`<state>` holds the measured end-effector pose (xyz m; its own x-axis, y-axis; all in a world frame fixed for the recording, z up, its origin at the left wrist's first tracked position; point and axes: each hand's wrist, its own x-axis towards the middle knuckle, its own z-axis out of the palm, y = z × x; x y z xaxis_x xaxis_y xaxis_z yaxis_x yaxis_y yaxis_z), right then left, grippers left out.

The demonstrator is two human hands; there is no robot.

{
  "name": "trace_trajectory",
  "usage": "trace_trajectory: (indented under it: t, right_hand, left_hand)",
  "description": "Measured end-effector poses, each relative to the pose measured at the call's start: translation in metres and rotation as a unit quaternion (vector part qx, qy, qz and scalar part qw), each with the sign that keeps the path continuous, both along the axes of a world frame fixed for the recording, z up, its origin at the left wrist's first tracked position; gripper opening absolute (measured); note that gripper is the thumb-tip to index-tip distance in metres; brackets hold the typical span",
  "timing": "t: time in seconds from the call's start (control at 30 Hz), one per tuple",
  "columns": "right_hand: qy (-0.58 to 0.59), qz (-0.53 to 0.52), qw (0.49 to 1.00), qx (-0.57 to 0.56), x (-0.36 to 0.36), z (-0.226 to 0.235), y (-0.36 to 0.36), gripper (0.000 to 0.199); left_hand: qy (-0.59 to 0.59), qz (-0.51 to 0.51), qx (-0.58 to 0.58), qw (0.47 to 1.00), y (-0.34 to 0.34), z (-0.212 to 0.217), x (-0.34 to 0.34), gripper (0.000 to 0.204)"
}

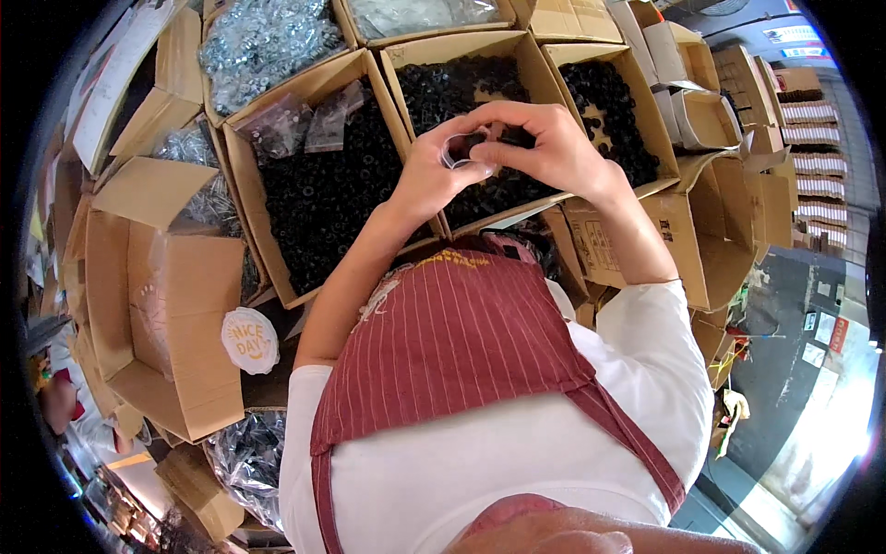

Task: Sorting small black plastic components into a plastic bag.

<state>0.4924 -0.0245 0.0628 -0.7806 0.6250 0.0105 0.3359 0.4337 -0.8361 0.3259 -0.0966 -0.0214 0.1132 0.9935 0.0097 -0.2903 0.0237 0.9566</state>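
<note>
Both my hands are raised over a carton [544, 78] of small black ring-shaped parts. My left hand [429, 175] is closed around a small clear plastic bag [459, 150], whose rounded mouth catches the light. From the other side my right hand [558, 152] curls in, its thumb and fingertips meeting the bag's edge. Dark parts show through the gap between the fingers; whether any lie inside the bag, I cannot tell. Just left of my left hand stands another carton [242, 171] full of black rings, with clear zip bags [330, 120] lying on top.
A third carton [660, 129] of black parts stands at the right. Shiny metal parts [268, 46] fill a carton at the far left. An opened carton [198, 305] with a round white sticker [249, 340] is by my left elbow. Stacked open cartons [720, 231] border my right arm.
</note>
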Motion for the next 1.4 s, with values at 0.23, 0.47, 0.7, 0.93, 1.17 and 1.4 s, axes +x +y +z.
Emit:
trace_trajectory:
  t: [0.23, 0.47, 0.7, 0.93, 1.17, 1.4]
  right_hand:
    - [-0.053, 0.035, 0.992, 0.105, -0.004, 0.022, -0.005, 0.036]
    - [-0.034, 0.078, 0.995, 0.042, -0.004, 0.021, 0.005, 0.026]
    - [0.202, -0.050, 0.844, -0.494, -0.014, -0.004, 0.015, 0.050]
    - [0.239, 0.014, 0.838, -0.490, -0.018, -0.003, 0.010, 0.065]
    - [0.267, 0.081, 0.902, -0.329, -0.008, -0.002, 0.010, 0.051]
    - [-0.038, 0.117, 0.945, 0.304, 0.015, 0.004, 0.003, 0.015]
  left_hand:
    - [0.049, 0.029, 0.078, 0.995, 0.003, -0.010, 0.001, 0.038]
    - [0.065, 0.004, 0.073, 0.995, 0.002, 0.000, 0.001, 0.034]
    - [0.013, -0.024, 0.003, 1.000, 0.000, -0.011, 0.002, 0.027]
    - [0.033, -0.017, 0.013, 0.999, 0.000, -0.003, 0.003, 0.032]
    - [0.016, -0.061, 0.042, 0.997, 0.004, -0.007, 0.000, 0.034]
    - [0.004, -0.087, 0.026, 0.996, 0.000, 0.009, -0.011, 0.040]
